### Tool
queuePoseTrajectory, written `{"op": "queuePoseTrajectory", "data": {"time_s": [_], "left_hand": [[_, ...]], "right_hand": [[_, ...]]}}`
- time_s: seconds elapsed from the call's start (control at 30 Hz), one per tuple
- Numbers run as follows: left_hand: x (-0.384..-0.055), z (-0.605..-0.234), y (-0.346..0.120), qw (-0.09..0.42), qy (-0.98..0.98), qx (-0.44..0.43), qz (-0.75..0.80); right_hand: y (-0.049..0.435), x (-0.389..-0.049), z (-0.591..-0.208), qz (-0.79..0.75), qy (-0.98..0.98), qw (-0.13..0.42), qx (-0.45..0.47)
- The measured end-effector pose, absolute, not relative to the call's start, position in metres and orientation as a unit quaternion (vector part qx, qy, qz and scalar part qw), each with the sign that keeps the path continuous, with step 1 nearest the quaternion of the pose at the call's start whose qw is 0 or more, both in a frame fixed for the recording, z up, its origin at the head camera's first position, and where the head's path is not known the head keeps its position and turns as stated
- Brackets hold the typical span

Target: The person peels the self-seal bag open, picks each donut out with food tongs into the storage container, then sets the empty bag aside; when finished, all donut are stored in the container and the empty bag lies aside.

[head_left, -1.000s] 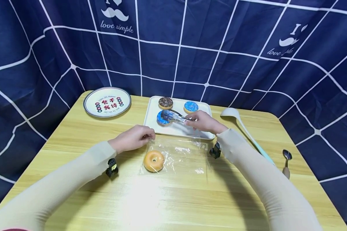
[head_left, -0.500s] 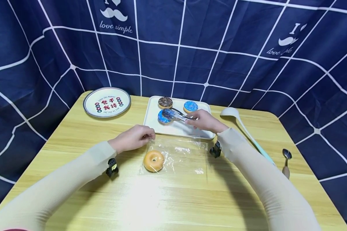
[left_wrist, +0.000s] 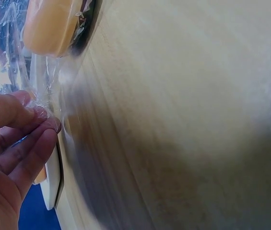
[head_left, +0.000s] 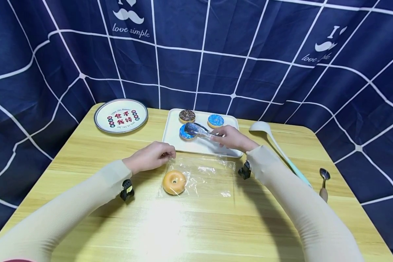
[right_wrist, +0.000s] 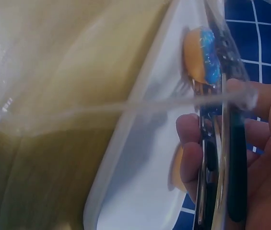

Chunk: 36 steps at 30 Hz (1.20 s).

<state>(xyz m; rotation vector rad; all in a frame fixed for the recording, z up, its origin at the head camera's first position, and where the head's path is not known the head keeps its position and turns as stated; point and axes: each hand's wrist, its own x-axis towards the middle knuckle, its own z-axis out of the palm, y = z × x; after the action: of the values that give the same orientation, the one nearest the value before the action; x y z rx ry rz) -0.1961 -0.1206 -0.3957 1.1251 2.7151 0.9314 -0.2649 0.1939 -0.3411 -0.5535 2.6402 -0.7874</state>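
My left hand (head_left: 153,157) pinches the edge of a clear plastic bag (left_wrist: 5,52) between thumb and fingers. Inside that bag, flat on the table, lies a plain glazed doughnut (head_left: 174,182). My right hand (head_left: 230,137) grips metal tongs (right_wrist: 212,158) with dark handles over the white tray (head_left: 201,147). The tongs' heads overlap the near blue-iced doughnut (head_left: 185,135). Clear film crosses the tongs and thumb in the right wrist view. Behind it on the tray sit a chocolate-iced doughnut (head_left: 187,115) and a second blue-iced doughnut (head_left: 215,120).
A round plate (head_left: 121,116) with red lettering stands at the back left. To the right lie a ladle (head_left: 281,154) with a pale green handle and a small spoon (head_left: 324,185) with a wooden handle. A blue checked curtain (head_left: 180,69) hangs behind the table (head_left: 118,225).
The tongs' heads and the near blue-iced doughnut have shifted slightly to the right on the tray. My left hand and the bag stay where they were.
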Motion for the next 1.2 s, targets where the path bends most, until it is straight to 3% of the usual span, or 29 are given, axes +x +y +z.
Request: {"op": "queuePoseTrajectory", "data": {"time_s": [0.83, 1.2], "left_hand": [[-0.197, -0.396, -0.12, 0.033, 0.88, 0.365, 0.301], [-0.197, -0.395, -0.119, 0.031, 0.88, 0.367, 0.3]], "right_hand": [[0.193, -0.263, -0.345, -0.323, 0.907, 0.193, -0.19], [0.197, -0.266, -0.346, -0.315, 0.916, 0.171, -0.184]]}}
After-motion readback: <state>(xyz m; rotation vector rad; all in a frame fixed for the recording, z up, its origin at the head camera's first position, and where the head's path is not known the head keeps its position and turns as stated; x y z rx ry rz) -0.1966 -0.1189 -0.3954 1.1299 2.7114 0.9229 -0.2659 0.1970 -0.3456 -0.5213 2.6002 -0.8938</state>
